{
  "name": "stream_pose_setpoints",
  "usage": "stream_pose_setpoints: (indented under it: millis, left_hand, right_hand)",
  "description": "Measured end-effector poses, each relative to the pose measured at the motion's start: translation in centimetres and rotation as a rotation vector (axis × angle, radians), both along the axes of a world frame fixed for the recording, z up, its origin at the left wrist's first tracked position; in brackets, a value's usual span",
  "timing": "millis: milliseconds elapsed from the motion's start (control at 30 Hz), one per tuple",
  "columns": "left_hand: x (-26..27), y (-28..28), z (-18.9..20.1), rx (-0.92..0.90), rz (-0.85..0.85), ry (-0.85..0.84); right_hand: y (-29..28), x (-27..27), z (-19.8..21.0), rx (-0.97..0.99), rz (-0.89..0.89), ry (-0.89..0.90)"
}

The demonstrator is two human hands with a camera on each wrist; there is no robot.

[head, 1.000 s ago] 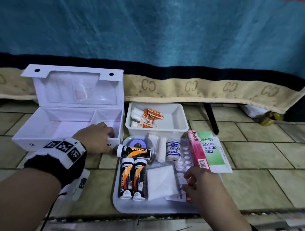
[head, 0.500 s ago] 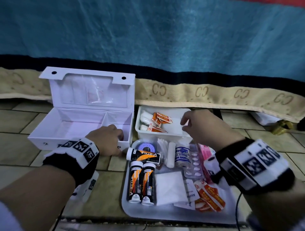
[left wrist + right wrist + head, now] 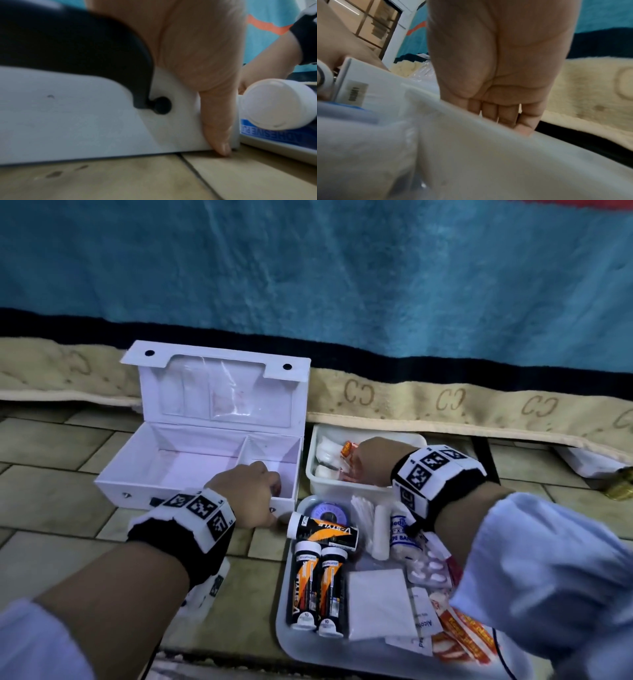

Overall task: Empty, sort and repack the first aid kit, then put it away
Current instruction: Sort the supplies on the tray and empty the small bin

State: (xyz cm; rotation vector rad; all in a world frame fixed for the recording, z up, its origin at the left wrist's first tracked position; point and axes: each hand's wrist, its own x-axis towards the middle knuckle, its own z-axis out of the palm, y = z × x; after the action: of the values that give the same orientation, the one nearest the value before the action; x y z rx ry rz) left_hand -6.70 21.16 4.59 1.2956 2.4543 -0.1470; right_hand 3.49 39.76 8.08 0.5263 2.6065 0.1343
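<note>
Nearest the person, a flat white tray (image 3: 287,642) lies on the tiled floor (image 3: 51,501), crowded with two upright-lying orange-and-black tubes (image 3: 317,590) side by side, a white gauze square (image 3: 376,601), red-and-white sachets (image 3: 466,642), a blister strip (image 3: 430,571), and a third tube (image 3: 323,534) laid crosswise at the far end beside a bandage roll (image 3: 380,534). The right forearm and its light sleeve (image 3: 548,577) cover the tray's right side. Left of the tray, the left hand (image 3: 245,496) clasps the near right corner of the open white first aid kit (image 3: 164,474), thumb (image 3: 217,121) pressed down the front wall to the floor, fingers over the rim. The kit's two compartments look bare, lid standing up. Beyond the tray, the right hand (image 3: 376,462) reaches into a white tub (image 3: 313,474) among sachets; its fingers dip behind the rim, so whether they hold anything cannot be told. Behind, a beige-edged blue blanket (image 3: 376,285).
</note>
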Motion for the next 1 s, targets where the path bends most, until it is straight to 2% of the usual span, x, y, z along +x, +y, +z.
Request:
stream_pose_setpoints:
  millis: [100, 300, 433, 500, 600, 733, 867, 1000]
  left_hand:
    - [-0.1, 0.0, 0.0, -0.002, 0.006, -0.009]
    - [0.0, 0.1, 0.1, -0.004, 0.005, -0.014]
    - [0.1, 0.1, 0.1, 0.003, 0.007, -0.014]
    - [0.1, 0.1, 0.1, 0.002, 0.008, -0.014]
    - [0.1, 0.1, 0.1, 0.004, 0.008, -0.016]
    - [0.1, 0.1, 0.1, 0.008, 0.002, -0.009]
    - [0.0, 0.0, 0.0, 0.015, 0.000, -0.007]
    - [0.0, 0.0, 0.0, 0.014, -0.001, -0.002]
  right_hand:
    - [0.4, -0.2, 0.7, 0.020, -0.050, 0.028]
    - [1.1, 0.9, 1.1, -0.059, -0.171, 0.177]
    - [1.2, 1.6, 1.7, 0.050, -0.284, 0.276]
    - [1.0, 2.1, 2.4, 0.135, -0.285, 0.238]
    - [0.4, 1.8, 2.9, 0.168, -0.231, 0.221]
    - [-1.0, 0.2, 2.4, -0.149, -0.053, 0.245]
    - [-2.6, -1.3, 1.0, -0.098, 0.094, 0.065]
    - [-2.8, -1.8, 0.5, -0.114, 0.103, 0.118]
